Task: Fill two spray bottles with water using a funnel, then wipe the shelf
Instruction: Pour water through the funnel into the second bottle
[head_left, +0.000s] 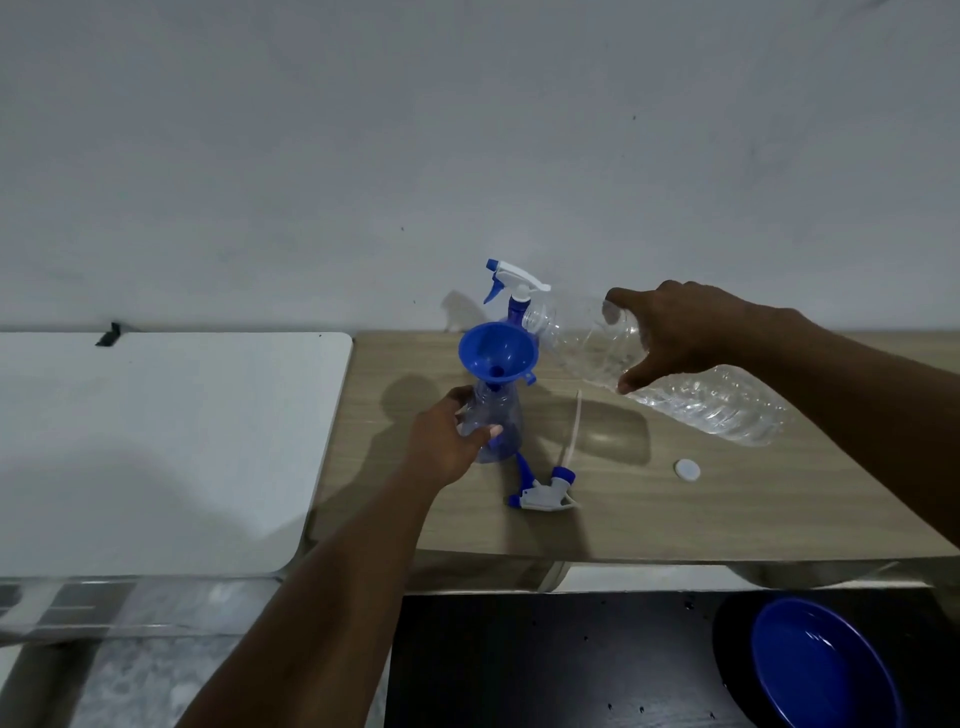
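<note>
The left hand (447, 436) gripped the open spray bottle (496, 423) near the left edge of the worktop (675, 519), back from its front edge, a blue funnel (496, 353) in its neck. At 2 o'clock the right hand (691, 332) held a tilted water bottle (717, 400), mouth by the funnel's rim.

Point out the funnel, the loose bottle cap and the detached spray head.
funnel (498, 349), head view, inside of bowl
bottle cap (687, 470), head view, flat top
spray head (538, 492), head view, white body

No words, numbers or signs can be read on anything here. The bottles and the desk show no writing.
</note>
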